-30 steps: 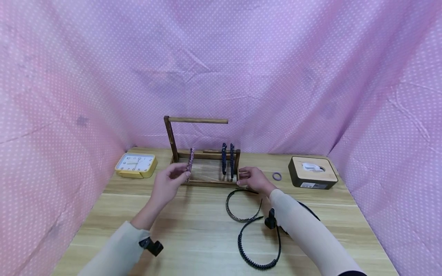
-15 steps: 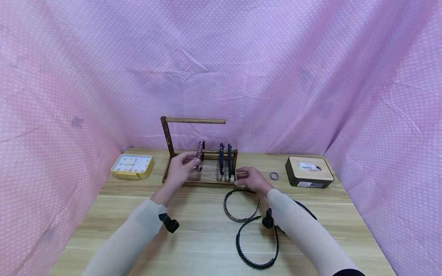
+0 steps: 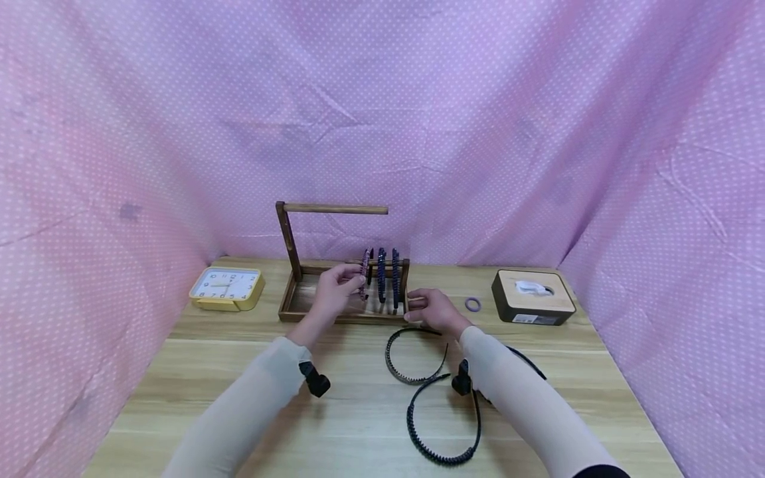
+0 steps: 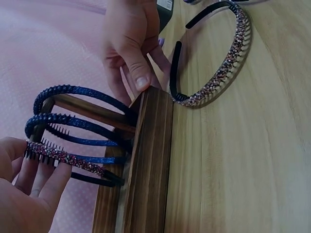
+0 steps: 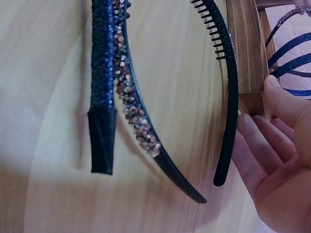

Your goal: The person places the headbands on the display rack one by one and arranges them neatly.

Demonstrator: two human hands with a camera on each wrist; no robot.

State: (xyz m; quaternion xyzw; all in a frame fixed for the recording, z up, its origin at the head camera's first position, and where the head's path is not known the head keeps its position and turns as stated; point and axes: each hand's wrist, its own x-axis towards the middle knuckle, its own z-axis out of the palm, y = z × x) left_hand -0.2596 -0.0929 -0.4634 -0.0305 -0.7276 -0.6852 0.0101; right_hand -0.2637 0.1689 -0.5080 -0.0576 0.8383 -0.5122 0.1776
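My left hand (image 3: 335, 289) pinches a pink sequined headband (image 4: 68, 158) between thumb and fingers. It stands upright at the low rod of a dark wooden rack (image 3: 288, 232), ends down in the rack's tray. Just right of it, two dark blue beaded headbands (image 3: 382, 275) hang over that same rod. At the rack's right end, my right hand (image 3: 435, 309) holds the corner, its thumb on the wood's edge and fingers along the outer side. In the right wrist view a sequined headband (image 5: 136, 116) lies on the table near this hand.
Two black toothed headbands (image 3: 412, 378) lie in front of the rack, and another passes under the right forearm. Right of the rack are a purple ring (image 3: 473, 304) and a wood-topped box (image 3: 532, 299). A yellow clock (image 3: 227, 289) stands left. A pink dotted cloth (image 3: 370, 119) hangs behind.
My left hand has carried the pink headband rightward, from the tray's left part to beside the blue headbands. The right hand keeps its place at the rack's end; the view shifts slightly.
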